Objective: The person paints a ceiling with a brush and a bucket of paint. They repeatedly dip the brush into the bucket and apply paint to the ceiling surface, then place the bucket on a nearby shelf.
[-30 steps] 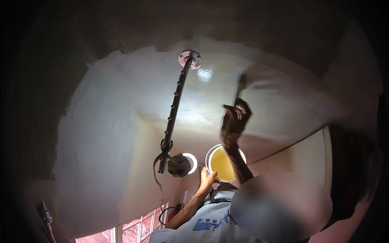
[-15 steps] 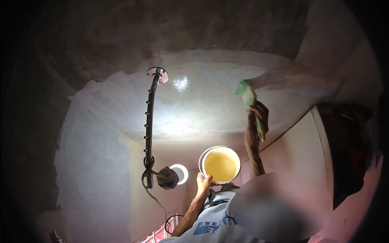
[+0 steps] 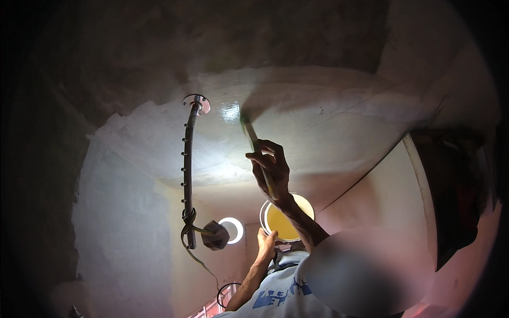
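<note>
My right hand (image 3: 270,167) grips a long-handled paintbrush (image 3: 251,133), its blurred green-tinged bristles against the pale, partly coated overhead surface (image 3: 323,138), just right of a shiny patch. Lower down, my left hand (image 3: 265,241) holds a white bucket (image 3: 303,206) by its rim, with yellow inside; my right forearm crosses in front of it. To the left of both hands, a metal bar (image 3: 187,169) with several short studs runs from a round mounting plate (image 3: 204,104), with a cable looped round its free end.
A dark angular object (image 3: 212,238) hangs at the cable beside a pale round opening or fixture (image 3: 238,229). A dark recess (image 3: 450,196) with a pale edge occupies the right side. A barred window (image 3: 222,299) shows at the bottom. Dark uncoated areas border the pale surface.
My right hand and brush have swung left toward the shiny patch, crossing in front of the bucket again. The view has shifted, putting the bar farther left. My left hand still holds the bucket.
</note>
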The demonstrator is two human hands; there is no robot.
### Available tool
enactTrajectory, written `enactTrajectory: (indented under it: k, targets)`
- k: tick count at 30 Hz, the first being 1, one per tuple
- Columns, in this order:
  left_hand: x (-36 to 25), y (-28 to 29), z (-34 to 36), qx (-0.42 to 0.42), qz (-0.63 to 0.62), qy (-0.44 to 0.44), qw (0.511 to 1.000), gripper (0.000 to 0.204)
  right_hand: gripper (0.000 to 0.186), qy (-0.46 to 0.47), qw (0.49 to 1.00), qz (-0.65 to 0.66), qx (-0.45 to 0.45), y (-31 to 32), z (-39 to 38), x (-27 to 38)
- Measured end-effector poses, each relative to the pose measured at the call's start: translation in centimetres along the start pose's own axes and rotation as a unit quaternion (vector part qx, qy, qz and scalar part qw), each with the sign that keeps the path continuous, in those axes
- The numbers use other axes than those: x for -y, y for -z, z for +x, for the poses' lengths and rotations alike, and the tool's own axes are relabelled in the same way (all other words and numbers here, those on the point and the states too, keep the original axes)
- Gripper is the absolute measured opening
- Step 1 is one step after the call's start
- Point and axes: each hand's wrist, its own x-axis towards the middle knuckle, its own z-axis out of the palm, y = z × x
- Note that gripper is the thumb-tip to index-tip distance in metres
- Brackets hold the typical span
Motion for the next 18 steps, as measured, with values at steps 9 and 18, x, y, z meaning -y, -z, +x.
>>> enactTrajectory:
  k: [9, 18]
  targets:
    - [0.7, 0.3, 1.0, 0.008, -0.021, -0.024, 0.999, 0.038, 0.017, -0.023, 0.983, -0.163, -0.083, 14.7, 2.4, -1.9]
    - [1.0, -0.5, 1.0, 0.014, -0.013, -0.014, 1.0, 0.039, 0.037, -0.034, 0.985, -0.066, -0.157, 8.1, -0.2, -2.7]
